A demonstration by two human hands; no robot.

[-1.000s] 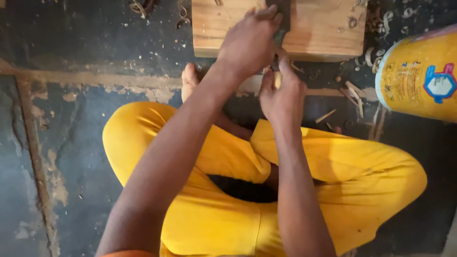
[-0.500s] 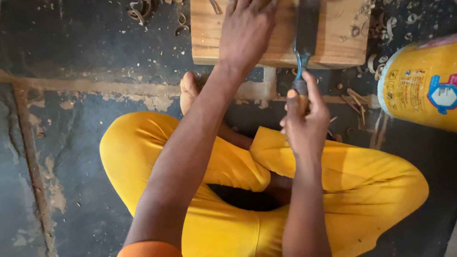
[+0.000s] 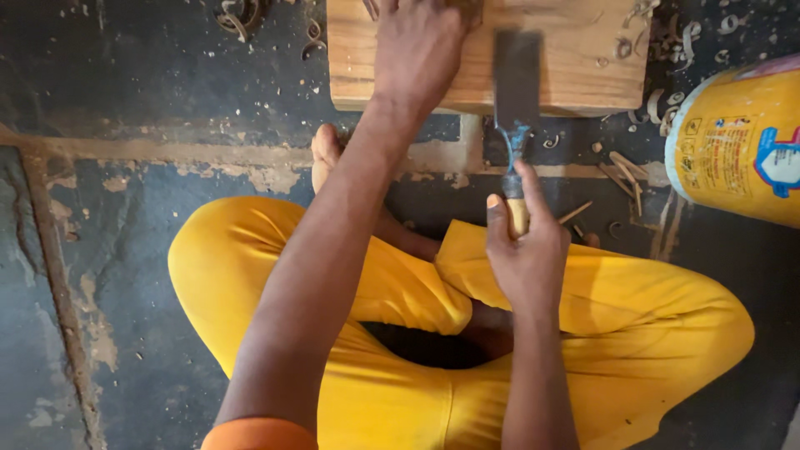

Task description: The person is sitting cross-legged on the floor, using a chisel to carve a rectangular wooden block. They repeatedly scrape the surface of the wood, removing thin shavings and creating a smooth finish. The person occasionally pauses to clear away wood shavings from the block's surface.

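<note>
Shavings (image 3: 658, 100) lay scattered beyond your hands, so some cutting was done; your left hand (image 3: 417, 50) pressed flat on the wood block (image 3: 575, 75), your right hand (image 3: 525, 258) fisted around the chisel (image 3: 517, 92) resting on its face, block mostly uncut.

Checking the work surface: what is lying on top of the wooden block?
On the wooden block the left hand presses flat, and the wide chisel blade, held by the right hand, rests beside it. A few shavings lie there. Anything beneath the palm is hidden.
</note>
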